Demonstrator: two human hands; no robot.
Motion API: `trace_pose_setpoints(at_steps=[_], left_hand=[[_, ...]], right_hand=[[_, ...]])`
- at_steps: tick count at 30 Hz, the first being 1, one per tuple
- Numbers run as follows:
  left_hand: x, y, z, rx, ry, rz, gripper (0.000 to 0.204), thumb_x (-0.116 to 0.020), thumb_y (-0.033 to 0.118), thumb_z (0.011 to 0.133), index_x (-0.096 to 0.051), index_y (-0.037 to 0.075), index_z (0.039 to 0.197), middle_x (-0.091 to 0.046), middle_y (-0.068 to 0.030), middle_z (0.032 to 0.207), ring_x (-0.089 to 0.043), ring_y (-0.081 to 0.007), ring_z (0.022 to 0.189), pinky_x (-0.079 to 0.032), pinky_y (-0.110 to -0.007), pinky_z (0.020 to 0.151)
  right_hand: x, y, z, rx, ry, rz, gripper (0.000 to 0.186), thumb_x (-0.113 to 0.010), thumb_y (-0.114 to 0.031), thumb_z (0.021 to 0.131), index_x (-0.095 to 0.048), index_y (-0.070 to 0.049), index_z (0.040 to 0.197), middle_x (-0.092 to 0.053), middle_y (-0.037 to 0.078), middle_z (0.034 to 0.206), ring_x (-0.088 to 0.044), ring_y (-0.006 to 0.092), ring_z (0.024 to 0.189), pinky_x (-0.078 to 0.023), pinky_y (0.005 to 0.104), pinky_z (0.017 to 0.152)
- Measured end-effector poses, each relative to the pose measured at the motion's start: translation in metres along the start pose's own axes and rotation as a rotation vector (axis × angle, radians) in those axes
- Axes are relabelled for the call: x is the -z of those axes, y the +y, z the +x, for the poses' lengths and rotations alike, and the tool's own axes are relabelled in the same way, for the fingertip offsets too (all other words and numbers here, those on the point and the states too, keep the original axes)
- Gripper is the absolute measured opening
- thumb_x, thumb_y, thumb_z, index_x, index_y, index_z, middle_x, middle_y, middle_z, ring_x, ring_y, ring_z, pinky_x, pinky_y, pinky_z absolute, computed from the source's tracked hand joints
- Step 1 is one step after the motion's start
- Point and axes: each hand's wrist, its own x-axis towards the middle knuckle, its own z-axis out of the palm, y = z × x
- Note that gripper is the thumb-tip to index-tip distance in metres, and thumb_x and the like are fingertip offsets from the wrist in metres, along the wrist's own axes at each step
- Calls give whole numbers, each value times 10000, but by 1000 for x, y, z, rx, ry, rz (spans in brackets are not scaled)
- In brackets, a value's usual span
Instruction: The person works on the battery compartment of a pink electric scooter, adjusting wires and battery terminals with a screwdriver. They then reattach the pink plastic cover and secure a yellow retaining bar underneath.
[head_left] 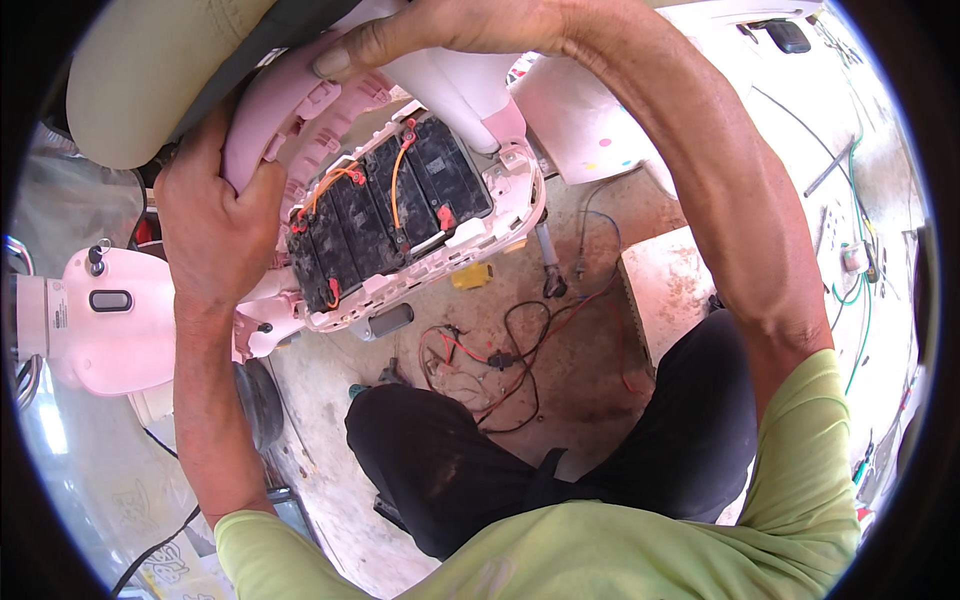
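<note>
A pink scooter stands before me with its battery compartment (480, 232) uncovered. Several black batteries (370, 200) sit inside it side by side, dusty on top and joined by orange wires (397, 190) with red terminal caps. My left hand (222, 225) is closed around the lower end of a curved pink plastic cover (262, 118), at the compartment's left side. Near the upper edge of the picture, my right hand (425, 28) reaches across and presses its thumb on the cover's upper part; its fingers are mostly hidden. Beside the cover is a beige padded seat (165, 75).
Red and black cables (520, 365) lie tangled on the dirty floor between my knees. A yellow piece (472, 275) rests by the compartment's near edge. To the right are a pale box (668, 285) and loose green wires (852, 290). A pink scooter part (125, 340) stands left.
</note>
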Motion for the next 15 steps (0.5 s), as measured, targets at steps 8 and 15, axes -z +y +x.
trace_pose_setpoints(at_steps=[8,15], left_hand=[[2,1,2,14,-27,-120,490,-584,88,826,-636,-50,1293,-699,-232,1179,-680,-302,1058,-502,-361,988],[7,0,7,-1,-81,-104,503,-581,92,799,-636,-54,1277,-690,-251,1166,-667,-369,1052,-489,-399,1002]], right_hand=[[5,11,10,-46,-18,60,706,-856,-227,824,-563,34,1411,-619,210,1404,-532,290,1342,-411,370,1152],[5,21,11,68,46,36,788,-887,-274,804,-534,29,1440,-600,223,1426,-500,310,1390,-391,388,1180]])
